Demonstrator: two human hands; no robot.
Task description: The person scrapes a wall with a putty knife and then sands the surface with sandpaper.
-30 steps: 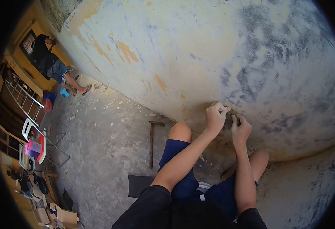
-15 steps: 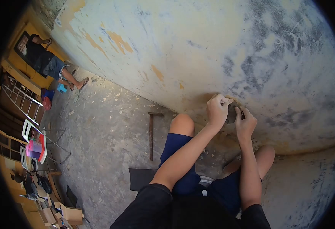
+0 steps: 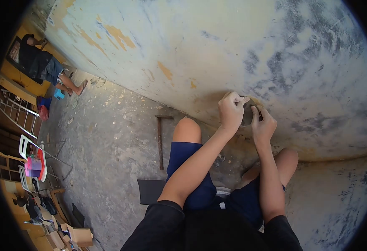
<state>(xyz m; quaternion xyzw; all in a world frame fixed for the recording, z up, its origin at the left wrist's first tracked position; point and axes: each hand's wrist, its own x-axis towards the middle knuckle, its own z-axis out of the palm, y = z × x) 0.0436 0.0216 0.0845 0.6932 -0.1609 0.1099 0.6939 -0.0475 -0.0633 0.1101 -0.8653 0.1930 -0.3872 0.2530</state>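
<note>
Close to the scuffed wall, my left hand (image 3: 231, 111) is closed, its thumb and fingers pinching the edge of a small dark grey piece of sandpaper (image 3: 247, 116). My right hand (image 3: 264, 126) pinches the other side of that sheet between thumb and fingers. The sandpaper spans the short gap between both hands, partly hidden by the fingers. The wall (image 3: 217, 62) just beyond them has faded paint, yellow patches and dark scuffs.
A hammer-shaped tool (image 3: 160, 144) and a black sheet (image 3: 150, 191) lie on the concrete floor (image 3: 112, 167) left of my knees. Another person (image 3: 45, 65) stands far left. Chairs (image 3: 44, 167), a metal ladder (image 3: 18, 111) and cardboard boxes (image 3: 79, 236) line the left side.
The view has shifted slightly, so the surroundings sit further left. Both hands still grip the sandpaper, with the left hand's fingers slightly turned.
</note>
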